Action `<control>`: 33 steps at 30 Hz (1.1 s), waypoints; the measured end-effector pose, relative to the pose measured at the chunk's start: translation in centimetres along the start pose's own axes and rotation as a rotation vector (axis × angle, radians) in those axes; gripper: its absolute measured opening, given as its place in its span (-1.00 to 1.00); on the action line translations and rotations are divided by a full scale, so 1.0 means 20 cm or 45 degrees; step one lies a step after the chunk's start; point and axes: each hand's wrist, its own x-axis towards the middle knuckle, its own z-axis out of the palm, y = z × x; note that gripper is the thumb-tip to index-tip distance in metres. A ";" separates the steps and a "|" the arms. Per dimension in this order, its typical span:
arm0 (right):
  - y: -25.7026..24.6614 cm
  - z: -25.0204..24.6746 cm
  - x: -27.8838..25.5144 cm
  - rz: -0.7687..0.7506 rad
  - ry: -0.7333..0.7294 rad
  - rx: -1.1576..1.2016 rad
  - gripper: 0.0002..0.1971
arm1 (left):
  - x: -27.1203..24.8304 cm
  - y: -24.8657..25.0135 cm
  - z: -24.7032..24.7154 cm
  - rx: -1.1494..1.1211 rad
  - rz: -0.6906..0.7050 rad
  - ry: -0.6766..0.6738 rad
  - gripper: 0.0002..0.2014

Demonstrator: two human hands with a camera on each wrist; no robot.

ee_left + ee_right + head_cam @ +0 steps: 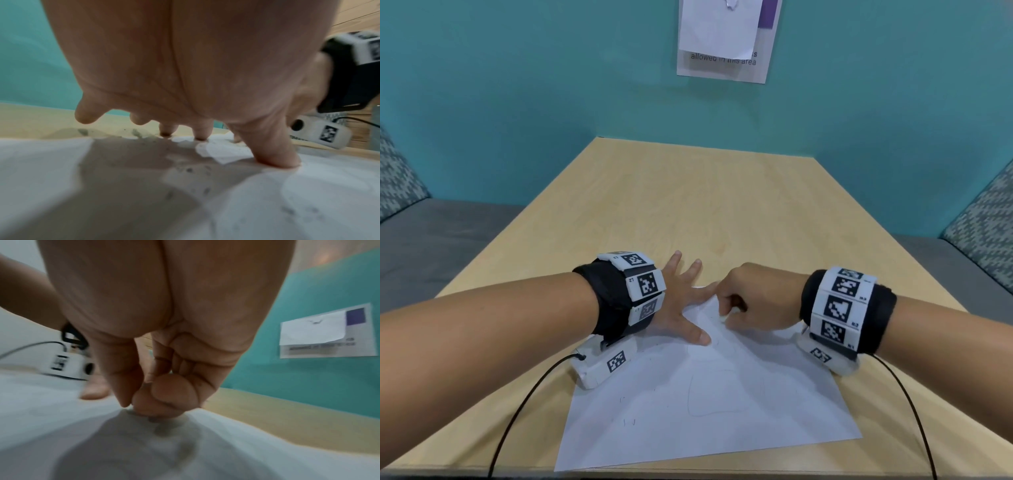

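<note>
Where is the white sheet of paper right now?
In the head view the paper lies on the near middle of the wooden table, its far end under the spread left hand and pinched by the right hand.

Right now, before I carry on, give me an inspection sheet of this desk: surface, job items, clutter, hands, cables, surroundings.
Surface: light wooden table.
Job's things: sheet of paper, faint pencil marks, lying on the table.
Clutter: nothing seen.
Hands: left hand spread, pressing the sheet; right hand curled, apparently pinching its far corner.
Cables: left black cable and right black cable run off the near edge.
Surroundings: teal wall with a notice; grey bench.
</note>
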 end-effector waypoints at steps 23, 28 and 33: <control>-0.07 0.04 -0.02 -0.052 0.013 0.084 -0.95 | -0.05 0.05 0.00 0.130 -0.024 0.116 -0.07; -0.08 0.05 -0.04 -0.049 0.028 0.023 -0.87 | -0.16 0.05 -0.01 0.072 0.021 -0.001 0.04; -0.11 0.05 -0.04 -0.080 0.031 -0.097 -0.86 | -0.17 0.02 0.05 0.012 0.015 -0.013 0.16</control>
